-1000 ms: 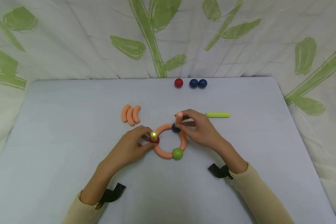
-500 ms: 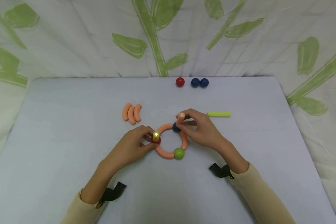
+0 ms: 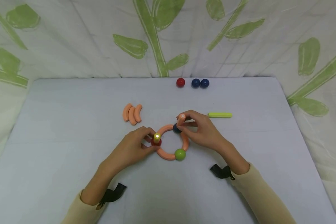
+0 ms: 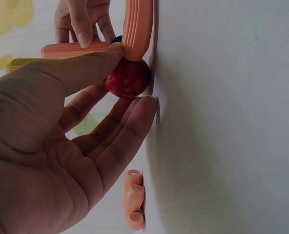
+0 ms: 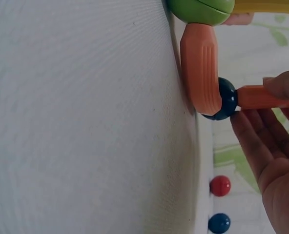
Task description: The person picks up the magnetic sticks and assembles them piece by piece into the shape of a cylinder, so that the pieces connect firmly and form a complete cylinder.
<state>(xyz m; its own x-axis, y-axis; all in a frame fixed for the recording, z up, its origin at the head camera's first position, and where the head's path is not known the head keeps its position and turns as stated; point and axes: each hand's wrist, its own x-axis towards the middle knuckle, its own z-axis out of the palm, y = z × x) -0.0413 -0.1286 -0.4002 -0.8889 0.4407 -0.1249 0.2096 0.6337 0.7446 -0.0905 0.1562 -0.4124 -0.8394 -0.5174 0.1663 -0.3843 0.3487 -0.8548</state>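
A ring of orange curved pieces (image 3: 164, 154) lies on the pale table (image 3: 72, 155), joined by a red ball (image 4: 129, 78), a dark blue ball (image 3: 175, 128) and a green ball (image 3: 180, 154). My left hand (image 3: 148, 140) pinches a short yellow stick (image 3: 156, 137) standing upright on the red ball, fingers also touching that ball. My right hand (image 3: 186, 122) pinches an orange stick (image 3: 181, 118) standing on the blue ball (image 5: 227, 100). In the right wrist view the orange stick (image 5: 261, 96) meets the ball end-on.
Three spare orange curved pieces (image 3: 132, 113) lie together to the left behind the ring. A yellow-green stick (image 3: 219, 115) lies to the right. A loose red ball (image 3: 180, 82) and two blue balls (image 3: 200, 83) sit at the far edge, before a leaf-printed cloth.
Both hands keep their grips. The orange stick sits slightly lower on the blue ball; otherwise hardly anything has moved.
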